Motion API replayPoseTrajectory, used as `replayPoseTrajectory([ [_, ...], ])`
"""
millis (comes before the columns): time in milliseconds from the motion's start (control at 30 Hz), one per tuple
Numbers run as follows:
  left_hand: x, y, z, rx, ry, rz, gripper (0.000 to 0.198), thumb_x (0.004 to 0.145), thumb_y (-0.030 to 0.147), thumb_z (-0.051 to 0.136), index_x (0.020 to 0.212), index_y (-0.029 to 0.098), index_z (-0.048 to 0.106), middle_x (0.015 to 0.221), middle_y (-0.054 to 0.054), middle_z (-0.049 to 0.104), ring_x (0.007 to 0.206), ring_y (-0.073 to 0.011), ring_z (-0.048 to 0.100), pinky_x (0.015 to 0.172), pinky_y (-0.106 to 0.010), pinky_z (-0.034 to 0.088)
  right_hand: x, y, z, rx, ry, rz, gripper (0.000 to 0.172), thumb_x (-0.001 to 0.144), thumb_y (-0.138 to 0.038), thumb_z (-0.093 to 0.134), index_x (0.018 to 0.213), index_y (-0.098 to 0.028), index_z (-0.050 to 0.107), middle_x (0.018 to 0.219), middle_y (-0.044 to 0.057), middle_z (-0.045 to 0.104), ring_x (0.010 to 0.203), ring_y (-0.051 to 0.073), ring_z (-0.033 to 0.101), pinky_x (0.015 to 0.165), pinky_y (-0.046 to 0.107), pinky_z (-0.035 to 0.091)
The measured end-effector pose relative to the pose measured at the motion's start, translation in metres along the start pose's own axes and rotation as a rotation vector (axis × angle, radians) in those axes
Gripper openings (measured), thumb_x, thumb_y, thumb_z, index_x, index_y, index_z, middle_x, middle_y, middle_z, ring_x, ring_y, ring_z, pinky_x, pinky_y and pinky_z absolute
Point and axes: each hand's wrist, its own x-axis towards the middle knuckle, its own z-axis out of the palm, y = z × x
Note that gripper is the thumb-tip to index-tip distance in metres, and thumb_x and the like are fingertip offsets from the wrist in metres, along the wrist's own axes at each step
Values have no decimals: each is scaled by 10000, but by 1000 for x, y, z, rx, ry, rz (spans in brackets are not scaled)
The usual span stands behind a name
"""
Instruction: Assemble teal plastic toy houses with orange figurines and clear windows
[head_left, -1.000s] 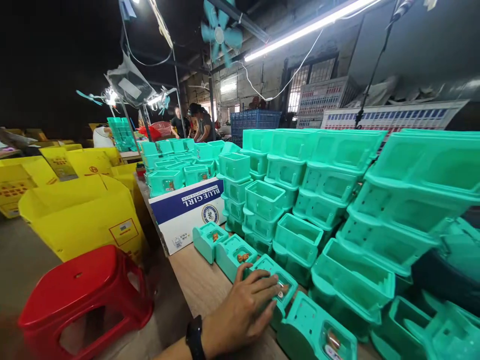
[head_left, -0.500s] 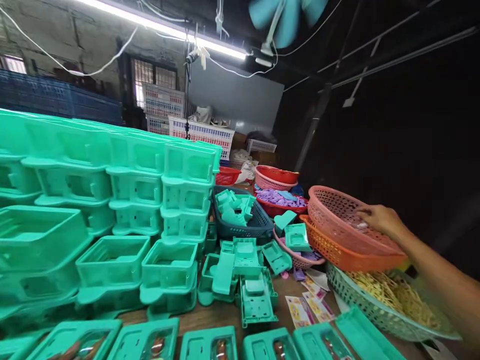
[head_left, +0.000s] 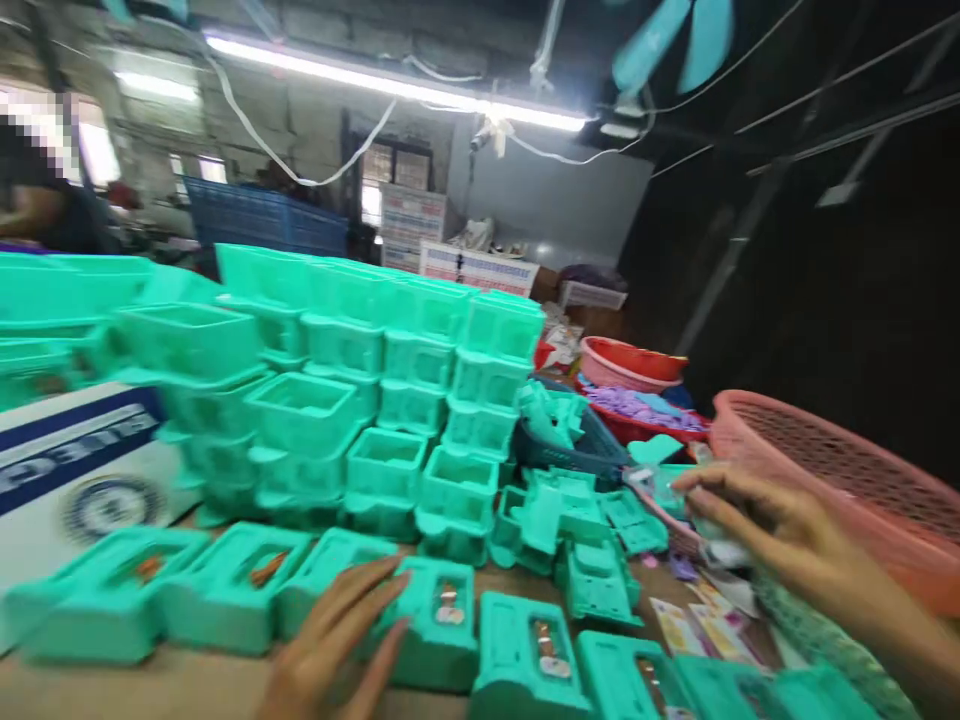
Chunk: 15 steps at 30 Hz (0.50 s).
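Note:
My left hand [head_left: 337, 640] lies at the bottom centre with its fingers spread, touching or just over a green plastic box [head_left: 439, 625] in the front row. This box has a window with something brown and shiny inside. My right hand [head_left: 787, 540] is at the right, in front of the pink basket [head_left: 832, 470], fingers curled round small whitish, clear-looking pieces [head_left: 724, 550]. They are blurred, and their kind is unclear. To the right of my left hand, another windowed green box [head_left: 529, 655] stands in the same row.
Stacked green boxes [head_left: 487, 380] fill the middle and left. Loose green parts [head_left: 596, 580] lie before a dark basket [head_left: 592, 440]. Printed cards [head_left: 679, 630] are near my right hand. A printed white carton [head_left: 75, 480] stands at left; a person [head_left: 45, 200] is far left.
My view has swung left. My right hand has come out of the pink basket, moving left with small whitish pieces. My left hand has come into view over the front row.

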Motion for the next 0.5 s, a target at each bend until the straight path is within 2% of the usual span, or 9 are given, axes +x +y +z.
replayPoseTrajectory([
  [67,8,32,3,-323,-88,-250,321,957,432,685,1254,330,749,1278,-48,761,1183,-283,725,1035,-383,612,-11,-42,45,60,-148,-155,399,930,-631,632,869,-275,802,788,46,791,687,210,773,588,212,624],
  [133,18,55,7,-708,-89,-587,475,924,587,697,1247,242,741,1203,-109,775,1064,-272,760,905,-364,659,-19,-78,85,124,-280,-301,308,988,-527,601,906,-295,788,797,17,793,671,176,768,595,182,621],
  [167,22,61,6,-882,-109,-720,587,865,651,741,1244,202,733,1150,-127,777,983,-266,768,825,-364,672,-22,-92,102,159,-337,-369,283,1008,-482,583,920,-298,780,798,8,792,674,163,767,610,170,618],
  [200,25,65,4,-995,-83,-799,675,762,684,822,1179,157,748,991,-118,783,831,-239,764,731,-342,669,-23,-104,118,194,-386,-430,273,1025,-445,562,930,-299,773,801,3,791,687,153,767,626,161,616],
  [267,26,63,-8,-1156,23,-902,723,611,652,936,1048,107,751,742,-53,725,591,-157,676,595,-282,615,-23,-122,146,252,-437,-506,259,1037,-402,544,960,-299,769,825,4,797,715,147,772,650,156,615],
  [333,22,55,-27,-1225,183,-955,673,543,555,997,953,93,729,631,-9,671,506,-115,607,548,-248,566,-22,-135,169,260,-412,-487,230,1022,-401,572,1080,-300,770,915,20,818,767,163,788,664,165,622],
  [400,16,44,-46,-1238,367,-984,620,526,468,1013,916,109,692,624,-4,678,531,-131,629,563,-255,566,-22,-144,189,232,-321,-435,267,1003,-410,605,1183,-289,761,1007,44,827,798,186,800,676,187,635],
  [500,7,29,-66,-1244,605,-1033,595,509,398,1008,881,163,606,684,-30,733,651,-194,716,658,-302,599,-28,-153,218,196,-203,-463,251,994,-382,617,1145,-275,787,1041,55,826,807,211,804,734,244,657],
])
